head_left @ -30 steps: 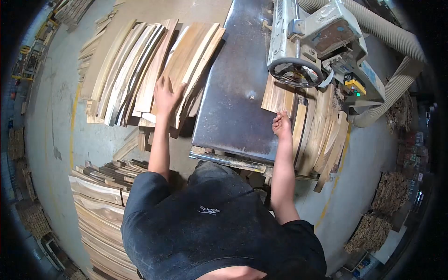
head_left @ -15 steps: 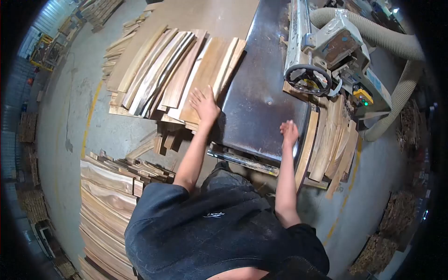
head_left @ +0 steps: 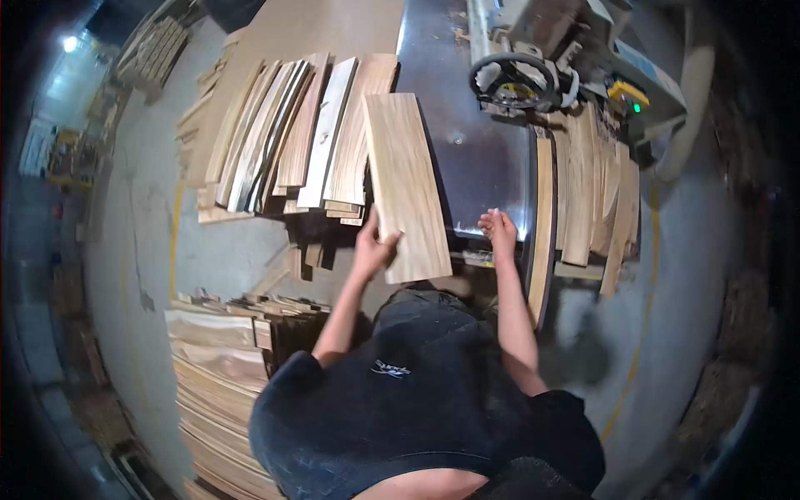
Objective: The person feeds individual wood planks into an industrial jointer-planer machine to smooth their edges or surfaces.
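A wide, pale wooden board [head_left: 408,187] is held tilted in front of me, its near end raised off the stack. My left hand [head_left: 377,248] is closed on its lower left edge, with the thumb on the upper face. My right hand [head_left: 498,232] hovers by the near edge of the dark metal machine table [head_left: 475,179]. Its fingers are loosely curled and apart, and nothing shows in them. Left of the held board, several more planks, among them a whitish plank [head_left: 327,133], lie side by side.
A brown sheet [head_left: 321,29] extends behind the planks. At upper right stands a machine with a black handwheel [head_left: 512,81] and a yellow switch box [head_left: 627,97]. Boards [head_left: 583,192] lean along the table's right side. A tall stack of boards [head_left: 218,392] rises at lower left.
My left hand has gone from lying flat on the planks to gripping a board, which has come toward me and off the stack. My view has shifted; the right hand stays near the table edge.
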`<control>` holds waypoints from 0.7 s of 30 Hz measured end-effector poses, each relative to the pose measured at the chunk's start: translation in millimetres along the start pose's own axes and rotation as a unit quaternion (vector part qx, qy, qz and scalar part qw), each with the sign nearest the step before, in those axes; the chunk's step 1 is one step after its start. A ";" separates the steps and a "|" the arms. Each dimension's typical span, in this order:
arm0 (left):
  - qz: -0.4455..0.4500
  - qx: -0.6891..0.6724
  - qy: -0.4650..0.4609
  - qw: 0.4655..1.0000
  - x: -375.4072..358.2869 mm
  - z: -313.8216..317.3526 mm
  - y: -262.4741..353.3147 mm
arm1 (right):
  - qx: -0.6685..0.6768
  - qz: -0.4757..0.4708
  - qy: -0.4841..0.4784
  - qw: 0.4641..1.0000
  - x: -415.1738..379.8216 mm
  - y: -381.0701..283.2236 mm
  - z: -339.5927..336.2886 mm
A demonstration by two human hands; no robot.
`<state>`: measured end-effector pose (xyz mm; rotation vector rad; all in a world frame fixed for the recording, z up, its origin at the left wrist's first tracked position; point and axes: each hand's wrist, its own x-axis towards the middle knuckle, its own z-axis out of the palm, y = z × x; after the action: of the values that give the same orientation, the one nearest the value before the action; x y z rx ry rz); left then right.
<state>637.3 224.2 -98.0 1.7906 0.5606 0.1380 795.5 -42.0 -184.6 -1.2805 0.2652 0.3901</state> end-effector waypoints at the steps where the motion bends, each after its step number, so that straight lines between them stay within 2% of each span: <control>1: 0.050 0.053 -0.004 0.997 -0.7 16.0 -34.4 | 0.000 0.032 0.018 0.999 -6.9 -7.0 0.8; 2: 0.104 0.138 -0.002 0.985 -1.5 29.6 -51.9 | -0.072 0.011 0.044 0.996 -23.0 -19.8 8.6; 4: 0.087 0.011 -0.032 0.996 0.9 56.2 -77.7 | -0.256 -0.153 0.016 0.954 -35.9 -4.0 2.7; 5: 0.073 0.020 -0.052 0.996 -1.1 64.0 -70.9 | -0.229 -0.234 0.031 0.944 -52.2 0.8 10.1; 6: 0.058 0.023 -0.070 0.996 -4.9 73.9 -58.4 | -0.321 -0.317 0.022 0.892 -70.3 -4.4 12.4; 8: 0.007 0.066 -0.122 0.990 -4.7 94.9 -47.5 | -0.410 -0.392 -0.055 0.822 -93.1 3.6 6.5; 10: 0.105 0.130 -0.134 0.977 -4.5 115.8 -41.4 | -0.482 -0.375 -0.124 0.782 -112.3 -9.8 9.6; 11: 0.054 0.159 -0.177 0.970 -5.5 124.2 -34.0 | -0.542 -0.362 -0.107 0.750 -114.3 1.8 5.6; 12: 0.065 0.212 -0.193 0.956 -1.5 134.6 -34.5 | -0.542 -0.360 -0.109 0.752 -115.5 1.1 1.8; 14: 0.067 0.264 -0.190 0.943 8.2 153.8 -24.2 | -0.598 -0.362 -0.052 0.713 -110.4 -4.7 -4.2; 15: 0.032 0.227 -0.214 0.950 10.6 157.4 -0.8 | -0.598 -0.379 -0.030 0.705 -104.9 -7.2 -8.1; 16: 0.033 0.230 -0.217 0.948 22.7 165.7 -11.3 | -0.597 -0.378 -0.026 0.708 -98.2 -5.3 -8.9; 18: 0.129 0.306 -0.183 0.925 46.3 184.0 -31.2 | -0.607 -0.374 0.025 0.701 -87.6 -0.7 -11.3; 19: 0.105 0.256 -0.212 0.937 56.1 182.8 -22.0 | -0.614 -0.377 0.061 0.691 -85.1 -0.6 -7.2; 21: 0.110 0.236 -0.211 0.942 68.7 182.5 -7.2 | -0.601 -0.372 0.075 0.703 -77.1 -3.8 -3.5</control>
<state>763.8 95.6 -172.4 2.2636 0.0794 -0.2467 727.4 -56.7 -151.1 -2.5664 -0.5008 -0.3624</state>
